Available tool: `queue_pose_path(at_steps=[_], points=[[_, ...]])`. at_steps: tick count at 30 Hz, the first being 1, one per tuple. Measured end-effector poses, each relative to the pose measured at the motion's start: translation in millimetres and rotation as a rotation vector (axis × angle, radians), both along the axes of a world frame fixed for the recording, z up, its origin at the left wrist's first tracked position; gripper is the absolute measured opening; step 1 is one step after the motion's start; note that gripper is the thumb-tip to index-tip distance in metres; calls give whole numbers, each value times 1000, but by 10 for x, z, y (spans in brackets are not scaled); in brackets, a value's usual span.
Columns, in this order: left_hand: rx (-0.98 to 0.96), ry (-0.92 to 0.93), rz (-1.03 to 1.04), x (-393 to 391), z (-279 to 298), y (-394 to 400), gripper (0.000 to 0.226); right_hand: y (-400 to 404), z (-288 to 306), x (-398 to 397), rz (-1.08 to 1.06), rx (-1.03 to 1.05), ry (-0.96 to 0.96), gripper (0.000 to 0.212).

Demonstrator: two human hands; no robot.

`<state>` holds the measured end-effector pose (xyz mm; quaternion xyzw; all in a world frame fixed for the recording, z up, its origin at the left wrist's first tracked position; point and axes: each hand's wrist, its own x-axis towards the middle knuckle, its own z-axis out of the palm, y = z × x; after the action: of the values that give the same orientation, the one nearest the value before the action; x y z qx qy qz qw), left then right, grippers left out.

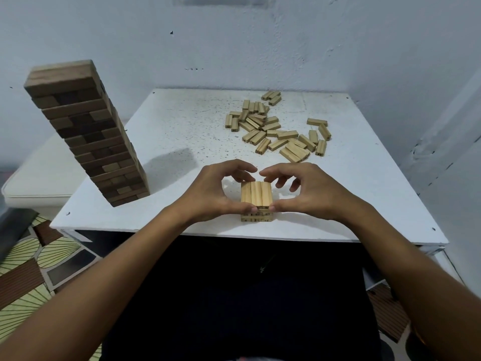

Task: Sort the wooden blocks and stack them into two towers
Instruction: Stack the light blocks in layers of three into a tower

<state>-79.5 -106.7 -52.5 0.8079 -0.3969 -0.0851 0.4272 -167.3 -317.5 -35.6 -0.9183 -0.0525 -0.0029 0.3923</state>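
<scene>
A tall tower of darker wooden blocks stands on the table's left side. Near the front edge sits a low stack of light wooden blocks, its top layer three blocks side by side. My left hand and my right hand cup this stack from both sides, thumbs pressed on its near face and fingertips curled over its far edge. A loose pile of light numbered blocks lies scattered at the back right.
The white speckled table stands against a pale wall. A white cushioned seat is beside its left edge. Patterned flooring shows at the lower left.
</scene>
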Motion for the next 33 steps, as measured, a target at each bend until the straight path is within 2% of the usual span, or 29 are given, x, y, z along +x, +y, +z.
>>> queue_pose_path(at_steps=[15,20,23,26,29,33], points=[[33,-12,31,23,4,21,58,-3,5,-20,-36,18,-2,55],[-47,54,80,142,49,-50,45,-89,-38,46,-99,94,-63,38],[-41,99,103,300,38,-125,28,-208,-137,151,-195,106,-127,32],[-13,113,97,478,-20,-234,26,-381,-275,284,-310,-59,-189,36],[33,53,112,612,-112,-401,24,-524,-377,381,-369,-278,-119,47],[167,-205,95,726,-264,-587,51,-586,-451,448,-289,-461,-37,57]])
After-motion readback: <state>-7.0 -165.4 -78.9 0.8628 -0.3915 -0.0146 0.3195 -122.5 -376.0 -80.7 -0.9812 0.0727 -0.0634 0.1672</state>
